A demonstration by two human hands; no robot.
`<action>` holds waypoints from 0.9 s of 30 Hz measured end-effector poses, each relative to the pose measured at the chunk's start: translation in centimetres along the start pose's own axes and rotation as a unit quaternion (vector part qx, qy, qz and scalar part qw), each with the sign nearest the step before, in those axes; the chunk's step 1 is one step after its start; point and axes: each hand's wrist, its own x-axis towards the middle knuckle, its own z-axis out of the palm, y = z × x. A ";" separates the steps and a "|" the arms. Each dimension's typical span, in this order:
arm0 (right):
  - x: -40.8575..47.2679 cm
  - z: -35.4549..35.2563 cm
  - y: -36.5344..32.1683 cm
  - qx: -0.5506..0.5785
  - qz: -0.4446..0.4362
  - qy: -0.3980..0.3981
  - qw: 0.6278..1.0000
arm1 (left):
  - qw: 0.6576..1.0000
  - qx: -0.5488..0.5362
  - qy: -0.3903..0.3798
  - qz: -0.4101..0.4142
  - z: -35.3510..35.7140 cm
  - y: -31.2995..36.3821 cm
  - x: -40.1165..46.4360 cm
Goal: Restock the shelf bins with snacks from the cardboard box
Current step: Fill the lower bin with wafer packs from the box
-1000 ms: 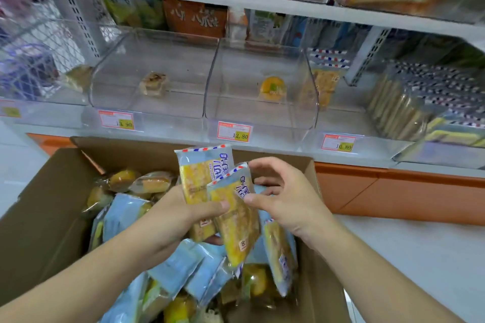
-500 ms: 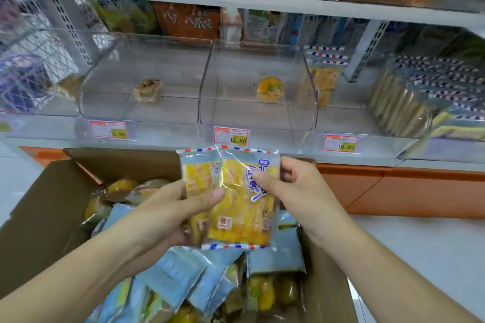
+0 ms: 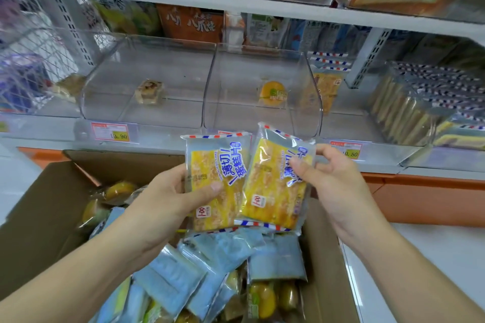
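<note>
Cardboard box [image 3: 47, 217] below clear shelf bins [image 3: 262, 92], white floor [image 3: 433, 257].

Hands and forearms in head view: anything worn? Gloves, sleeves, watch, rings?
Nothing worn that shows. Left hand and right hand are bare, no gloves, no rings visible on the fingers. Both forearms are bare to the frame edge: no sleeves, watch or bands.

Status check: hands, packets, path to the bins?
Left hand grips one cake packet; right hand pinches second packet. Both above cardboard box. Nothing blocking clear bins.
</note>
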 end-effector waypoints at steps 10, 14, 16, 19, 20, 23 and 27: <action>-2.1 2.0 -0.5 -0.029 -0.013 -0.030 0.999 | 0.994 0.078 -0.073 -0.017 1.0 0.8 -0.9; -2.6 3.5 0.5 -0.161 -0.055 0.021 0.985 | 0.989 0.123 -0.083 -0.017 1.7 0.1 -0.9; -2.4 2.9 0.3 -0.269 -0.072 0.041 0.960 | 0.985 0.150 -0.082 -0.009 1.3 -0.2 -0.6; -2.0 1.2 -1.0 -0.341 -0.083 -0.058 0.935 | 0.966 0.223 -0.132 -0.010 0.7 0.3 -0.4; -1.9 0.7 -1.2 -0.341 -0.081 -0.117 0.929 | 0.955 0.249 -0.159 -0.008 0.6 0.6 -0.4; -1.6 0.0 -1.0 -0.276 -0.050 -0.241 0.929 | 0.929 0.299 -0.220 0.003 0.5 1.5 -0.1; -1.4 -0.3 -1.1 -0.177 -0.047 -0.196 0.963 | 0.956 0.215 -0.197 0.018 0.1 2.2 0.7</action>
